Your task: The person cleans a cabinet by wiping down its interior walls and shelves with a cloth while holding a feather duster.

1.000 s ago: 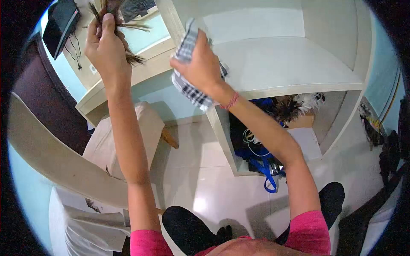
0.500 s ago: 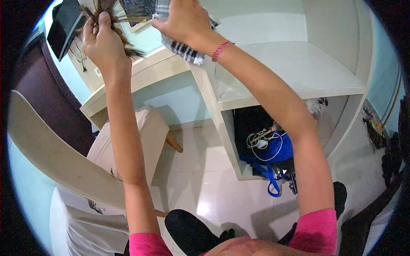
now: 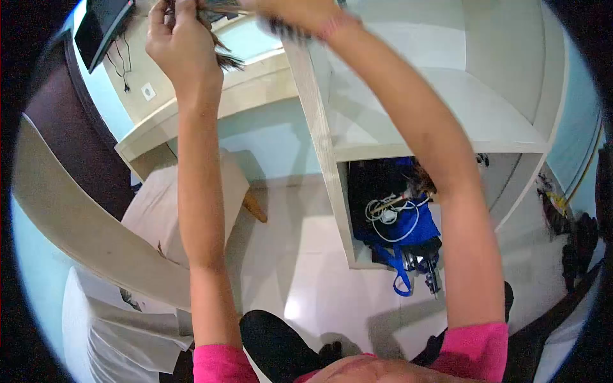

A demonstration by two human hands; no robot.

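Note:
At the top of the view, my left hand (image 3: 184,54) is closed around a bundle of brown, feather-like strands (image 3: 228,60). Dark tips stick out below and to the right of the fingers. My right hand (image 3: 297,13), smeared by motion and partly cut off by the top edge, holds a black-and-white checked cloth (image 3: 285,30). A thin light strip (image 3: 225,9) spans the gap between the hands; whether it is a stick or strands I cannot tell. Both hands are above the pale desk (image 3: 246,86).
A black screen (image 3: 102,32) with hanging cables is at upper left. Beside the desk stands a pale cabinet (image 3: 396,152), its lower compartment holding a white cable (image 3: 385,217) and a blue strap (image 3: 402,281). A beige padded seat (image 3: 156,204) is under my left arm.
The view has shifted slightly. My left hand sits higher and further right in view, still gripping the bundle. My right hand has moved up and right with the cloth and is blurred.

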